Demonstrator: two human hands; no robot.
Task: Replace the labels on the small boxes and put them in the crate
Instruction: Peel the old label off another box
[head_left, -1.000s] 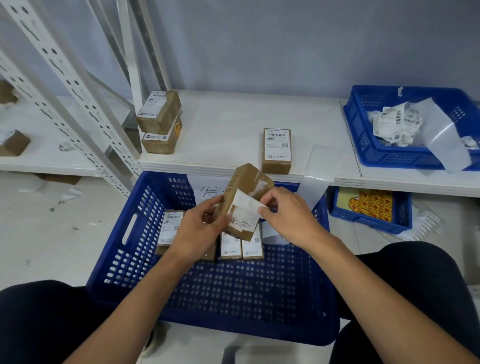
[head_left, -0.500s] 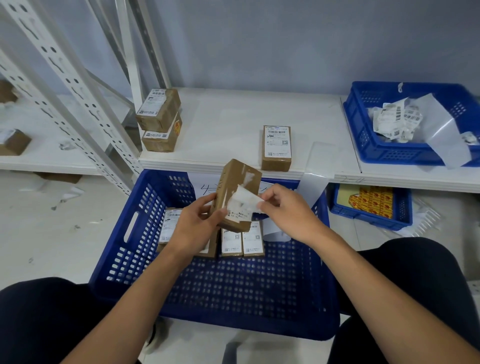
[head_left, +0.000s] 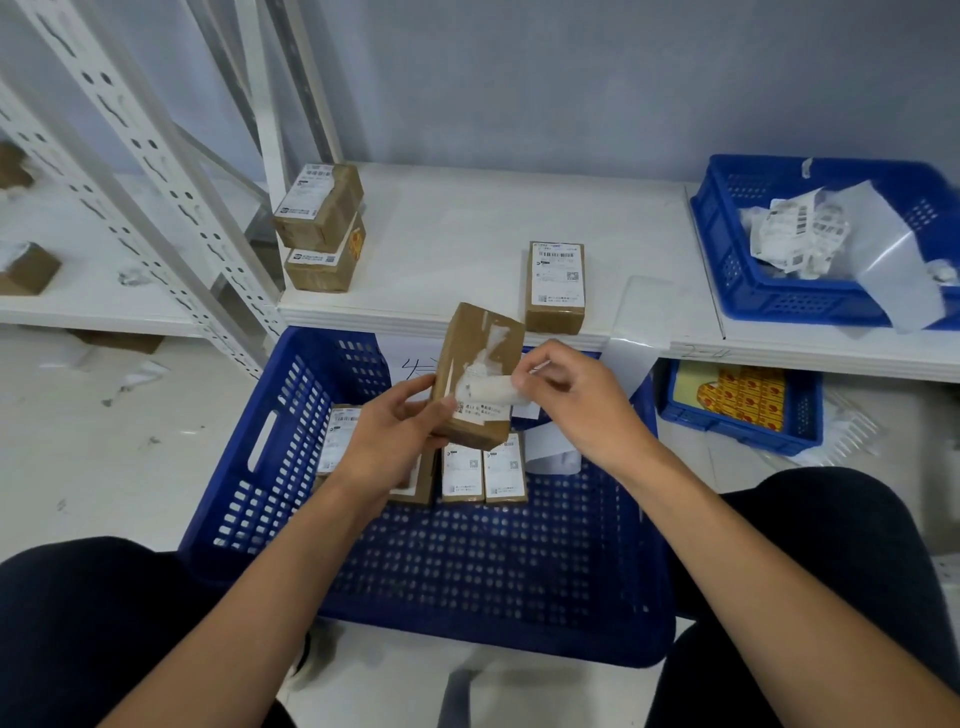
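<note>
A small brown cardboard box (head_left: 475, 358) is held upright, tilted a little, above the far end of a large blue perforated plastic crate (head_left: 493, 571) that sits on the floor between the person's knees. The left hand (head_left: 387, 441) has its grip clamped on the box's lower left side, thumb on the front face and fingers behind. The right hand (head_left: 576, 410) has its grip pinched together on a white printed label (head_left: 488, 397), which is peeled and curled away from the upper part of the box face but is stuck along its lower edge; pale torn residue shows on the bare cardboard above it. Inside the crate, at its far end, several labelled brown boxes (head_left: 483, 473) lie side by side, partly hidden by the left hand. Behind the crate, a white shelf (head_left: 452, 234) carries one labelled brown box lying flat (head_left: 555, 286) and, at its left end, a stack of two brown boxes (head_left: 322, 228). On the shelf to the right, a smaller blue plastic basket (head_left: 727, 249) holds crumpled white labels (head_left: 795, 234).
</note>
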